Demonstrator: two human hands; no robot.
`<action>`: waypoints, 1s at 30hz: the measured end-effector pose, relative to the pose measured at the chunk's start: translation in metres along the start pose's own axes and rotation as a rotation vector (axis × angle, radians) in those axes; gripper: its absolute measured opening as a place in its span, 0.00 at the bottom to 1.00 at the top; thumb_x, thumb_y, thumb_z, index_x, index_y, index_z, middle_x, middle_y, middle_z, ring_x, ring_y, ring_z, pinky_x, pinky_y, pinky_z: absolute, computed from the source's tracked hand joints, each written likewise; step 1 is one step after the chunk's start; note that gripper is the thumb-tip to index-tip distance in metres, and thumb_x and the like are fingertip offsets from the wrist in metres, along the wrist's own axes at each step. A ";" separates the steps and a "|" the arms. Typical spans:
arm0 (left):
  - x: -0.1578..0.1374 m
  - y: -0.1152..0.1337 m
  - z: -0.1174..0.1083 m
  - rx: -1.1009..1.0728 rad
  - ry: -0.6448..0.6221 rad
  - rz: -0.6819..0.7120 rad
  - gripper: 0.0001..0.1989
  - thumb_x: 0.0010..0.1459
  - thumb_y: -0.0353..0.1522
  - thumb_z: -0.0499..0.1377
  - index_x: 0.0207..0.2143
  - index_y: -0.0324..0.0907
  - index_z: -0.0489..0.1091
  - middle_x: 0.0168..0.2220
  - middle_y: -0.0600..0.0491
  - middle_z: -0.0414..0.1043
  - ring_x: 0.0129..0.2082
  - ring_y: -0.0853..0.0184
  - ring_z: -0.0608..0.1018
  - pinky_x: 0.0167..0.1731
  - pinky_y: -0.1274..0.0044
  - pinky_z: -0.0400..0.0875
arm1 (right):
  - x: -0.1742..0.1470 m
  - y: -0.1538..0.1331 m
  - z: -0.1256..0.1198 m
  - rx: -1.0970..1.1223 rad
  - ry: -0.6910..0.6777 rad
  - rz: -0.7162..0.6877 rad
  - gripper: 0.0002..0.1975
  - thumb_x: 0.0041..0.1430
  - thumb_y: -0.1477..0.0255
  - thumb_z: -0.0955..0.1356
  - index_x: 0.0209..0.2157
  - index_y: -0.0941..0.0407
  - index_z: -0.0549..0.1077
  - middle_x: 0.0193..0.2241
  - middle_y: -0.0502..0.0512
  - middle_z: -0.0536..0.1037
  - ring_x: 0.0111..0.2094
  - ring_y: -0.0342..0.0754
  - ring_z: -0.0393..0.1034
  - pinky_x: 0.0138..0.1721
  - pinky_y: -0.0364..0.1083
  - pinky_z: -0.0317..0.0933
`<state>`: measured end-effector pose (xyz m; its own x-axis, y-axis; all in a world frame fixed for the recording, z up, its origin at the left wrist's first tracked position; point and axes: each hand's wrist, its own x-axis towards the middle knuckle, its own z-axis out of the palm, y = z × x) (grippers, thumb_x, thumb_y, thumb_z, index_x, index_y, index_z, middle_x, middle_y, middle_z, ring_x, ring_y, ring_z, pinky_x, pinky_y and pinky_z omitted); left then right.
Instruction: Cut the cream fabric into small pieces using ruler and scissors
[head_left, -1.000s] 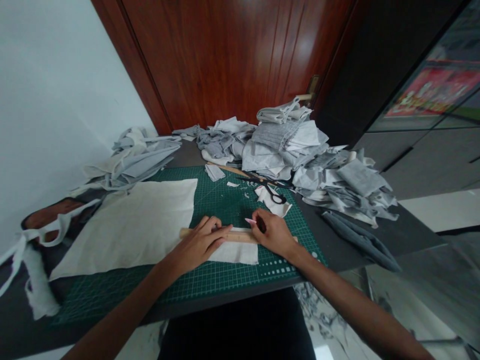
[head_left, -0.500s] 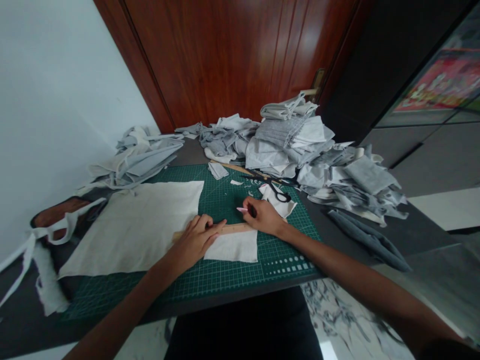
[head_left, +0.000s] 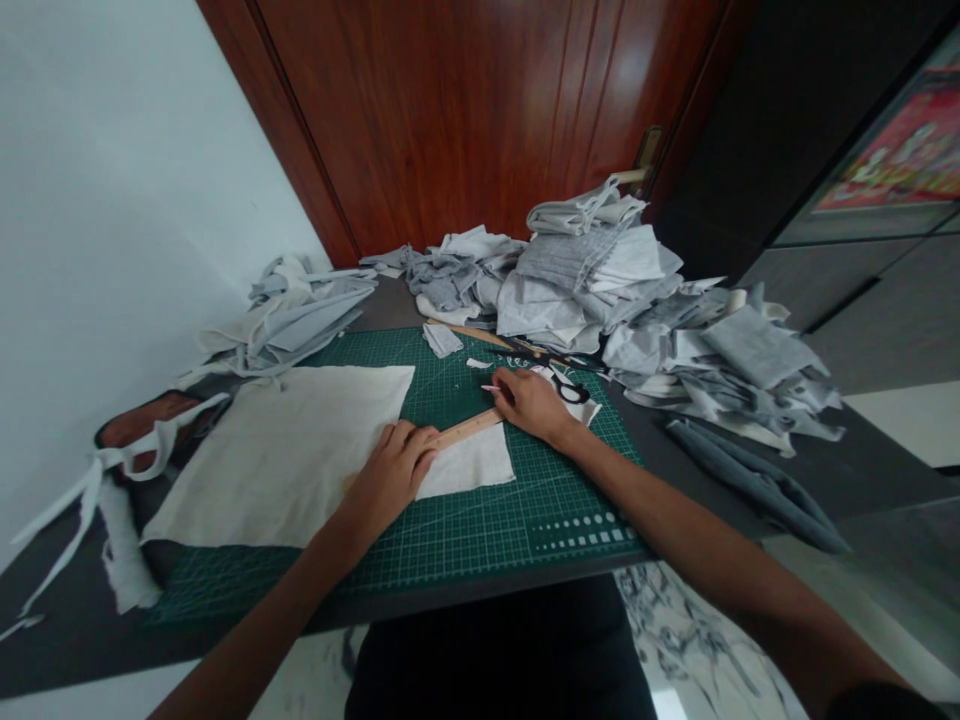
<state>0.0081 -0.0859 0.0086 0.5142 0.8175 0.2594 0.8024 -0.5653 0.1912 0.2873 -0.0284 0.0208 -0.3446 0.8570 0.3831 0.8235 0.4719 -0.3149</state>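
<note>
My left hand (head_left: 394,465) grips a wooden ruler (head_left: 469,429) near its left part, fingers over the top and thumb along the lower edge. The ruler slants up to the right across a small off-white cloth piece (head_left: 469,462). At the ruler's right end, my right hand (head_left: 529,402) pinches a thin piece of pink tailor's chalk (head_left: 490,388), its tip poking out leftward. Black scissors (head_left: 571,391) lie just beyond that hand, partly over another white scrap (head_left: 589,411). A large cream cloth (head_left: 289,460) lies flat by my left hand. All rest on a green cutting mat (head_left: 450,540).
Grey and white fabric heaps (head_left: 577,270) line the table's back, with more at the right (head_left: 727,360) and left (head_left: 289,315). A dark folded cloth (head_left: 750,480) lies near the right edge. White strips (head_left: 154,440) lie over a brown item at left.
The ruler and small cloth have tilted, their right ends swinging up and away from me. My right hand has moved slightly farther away, still with the chalk. The whole view has shifted a little.
</note>
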 end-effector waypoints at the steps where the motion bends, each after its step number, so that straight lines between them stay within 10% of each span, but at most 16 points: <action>1: -0.002 0.001 0.001 0.022 0.000 0.000 0.15 0.73 0.34 0.50 0.55 0.40 0.71 0.48 0.44 0.70 0.50 0.55 0.72 0.56 0.61 0.71 | 0.000 0.001 0.002 -0.025 0.002 -0.013 0.06 0.69 0.72 0.64 0.43 0.56 0.72 0.34 0.58 0.79 0.35 0.52 0.70 0.38 0.46 0.58; 10: -0.003 -0.002 0.001 0.209 0.061 0.123 0.16 0.73 0.33 0.50 0.55 0.38 0.72 0.46 0.43 0.71 0.47 0.53 0.73 0.49 0.63 0.73 | -0.005 -0.002 0.002 -0.053 -0.023 -0.042 0.12 0.76 0.69 0.58 0.48 0.57 0.69 0.43 0.60 0.80 0.38 0.51 0.75 0.37 0.46 0.57; 18: 0.017 -0.010 -0.009 0.090 -0.048 0.305 0.14 0.73 0.31 0.51 0.55 0.40 0.72 0.47 0.45 0.72 0.48 0.56 0.74 0.51 0.65 0.71 | -0.026 -0.009 -0.022 -0.085 -0.092 0.161 0.10 0.72 0.66 0.62 0.48 0.55 0.72 0.31 0.53 0.81 0.31 0.50 0.74 0.31 0.46 0.49; 30: 0.023 -0.013 -0.002 -0.195 -0.051 0.211 0.12 0.74 0.33 0.51 0.53 0.41 0.72 0.48 0.48 0.71 0.50 0.59 0.73 0.55 0.65 0.70 | -0.022 -0.001 -0.003 0.129 -0.004 0.170 0.06 0.67 0.67 0.66 0.40 0.54 0.73 0.26 0.49 0.75 0.27 0.47 0.68 0.29 0.44 0.50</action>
<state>0.0086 -0.0600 0.0138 0.6822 0.6809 0.2663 0.6051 -0.7303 0.3172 0.2952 -0.0485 0.0155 -0.2072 0.9274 0.3114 0.8055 0.3424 -0.4837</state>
